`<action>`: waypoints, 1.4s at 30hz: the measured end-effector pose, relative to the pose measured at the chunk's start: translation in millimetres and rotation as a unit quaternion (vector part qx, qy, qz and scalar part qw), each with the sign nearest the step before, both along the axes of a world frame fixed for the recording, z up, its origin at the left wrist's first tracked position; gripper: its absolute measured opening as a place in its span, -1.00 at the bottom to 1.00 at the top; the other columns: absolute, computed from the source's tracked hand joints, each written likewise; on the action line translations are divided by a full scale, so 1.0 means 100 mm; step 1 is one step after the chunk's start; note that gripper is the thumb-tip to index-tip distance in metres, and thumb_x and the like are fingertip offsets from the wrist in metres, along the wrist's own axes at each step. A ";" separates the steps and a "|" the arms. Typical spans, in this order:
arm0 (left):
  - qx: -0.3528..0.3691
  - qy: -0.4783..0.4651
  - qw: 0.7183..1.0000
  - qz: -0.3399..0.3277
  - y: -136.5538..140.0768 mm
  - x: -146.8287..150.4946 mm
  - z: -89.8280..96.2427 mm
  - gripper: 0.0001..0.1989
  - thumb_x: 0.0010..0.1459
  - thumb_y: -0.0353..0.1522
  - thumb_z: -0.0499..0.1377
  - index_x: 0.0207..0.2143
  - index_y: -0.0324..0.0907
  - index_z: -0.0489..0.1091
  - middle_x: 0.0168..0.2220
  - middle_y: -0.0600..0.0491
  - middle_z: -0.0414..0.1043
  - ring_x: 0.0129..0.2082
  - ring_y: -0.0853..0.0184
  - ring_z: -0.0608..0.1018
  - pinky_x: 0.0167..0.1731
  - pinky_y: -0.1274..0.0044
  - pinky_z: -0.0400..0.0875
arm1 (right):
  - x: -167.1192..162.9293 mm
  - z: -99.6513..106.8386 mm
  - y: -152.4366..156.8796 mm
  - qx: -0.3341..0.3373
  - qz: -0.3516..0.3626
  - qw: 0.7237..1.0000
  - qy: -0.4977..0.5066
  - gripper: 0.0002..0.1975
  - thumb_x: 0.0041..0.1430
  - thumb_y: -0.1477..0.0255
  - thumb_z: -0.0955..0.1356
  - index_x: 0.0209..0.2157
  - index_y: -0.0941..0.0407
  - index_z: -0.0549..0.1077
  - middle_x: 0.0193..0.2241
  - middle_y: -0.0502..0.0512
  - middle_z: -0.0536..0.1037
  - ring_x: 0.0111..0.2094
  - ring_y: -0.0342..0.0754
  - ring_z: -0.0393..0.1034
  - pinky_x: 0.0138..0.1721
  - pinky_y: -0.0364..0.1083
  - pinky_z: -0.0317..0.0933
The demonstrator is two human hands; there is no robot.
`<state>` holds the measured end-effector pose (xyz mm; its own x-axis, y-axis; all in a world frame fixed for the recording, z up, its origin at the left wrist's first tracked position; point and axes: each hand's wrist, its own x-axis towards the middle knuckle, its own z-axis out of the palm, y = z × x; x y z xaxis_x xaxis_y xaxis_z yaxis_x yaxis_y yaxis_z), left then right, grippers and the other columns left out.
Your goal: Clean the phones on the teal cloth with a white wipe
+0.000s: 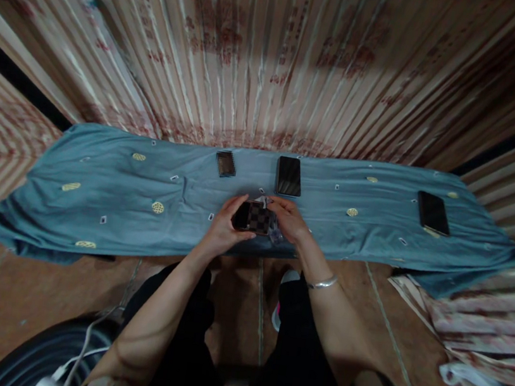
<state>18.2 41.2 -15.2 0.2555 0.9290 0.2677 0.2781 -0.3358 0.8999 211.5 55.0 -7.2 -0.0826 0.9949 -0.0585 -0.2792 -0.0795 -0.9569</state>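
On my feed the left hand (225, 228) is clamped around the edges of a checkered phone case (259, 219) over the blue cloth's (194, 235) near side, probably steadying it while the right hand (290, 220) pinches clear plastic (275, 232) at its right end, partly hiding it. Beyond lie a brown wallet-like piece (226, 164) and a black tablet-like slab (289, 176); a dark phone-like slab (433, 213) sits well rightward.

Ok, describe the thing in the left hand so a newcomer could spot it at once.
Find the long blue-green cloth, then the left hand near the middle of its near edge. That hand holds a small, dark rectangular object. Its partly checked face sets it apart from the middle black slab and right-hand black slab.
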 end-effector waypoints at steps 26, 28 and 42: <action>-0.032 -0.120 0.973 0.193 0.16 0.09 -0.21 -0.16 -0.37 -0.28 0.52 0.05 -0.12 0.35 0.00 -0.03 0.44 0.01 0.15 0.52 0.05 0.34 0.42 | -0.32 -0.12 -0.12 0.117 -0.114 0.983 -0.083 -0.66 0.11 0.12 0.41 -0.15 -0.02 0.64 -0.13 -0.01 0.67 0.00 0.05 0.53 0.14 0.09 0.33; -0.052 -0.142 0.968 0.198 0.16 0.11 -0.17 -0.18 -0.40 -0.28 0.52 0.00 -0.12 0.36 -0.05 0.01 0.47 -0.07 0.20 0.55 -0.01 0.38 0.43 | -0.33 -0.10 -0.14 0.104 -0.107 0.987 -0.064 -0.62 0.10 0.09 0.41 -0.13 0.01 0.64 -0.11 0.01 0.67 0.02 0.06 0.52 0.14 0.09 0.34; -0.186 -0.303 0.920 0.164 0.10 0.26 0.01 -0.54 -0.29 -0.24 0.49 -0.31 -0.19 0.47 -0.36 0.10 0.53 -0.34 0.35 0.54 -0.24 0.50 0.40 | -0.38 0.00 -0.28 0.159 -0.047 0.972 -0.169 -0.33 0.27 0.03 0.28 0.32 0.01 0.26 0.29 0.00 0.36 0.35 0.02 0.16 0.38 0.06 0.00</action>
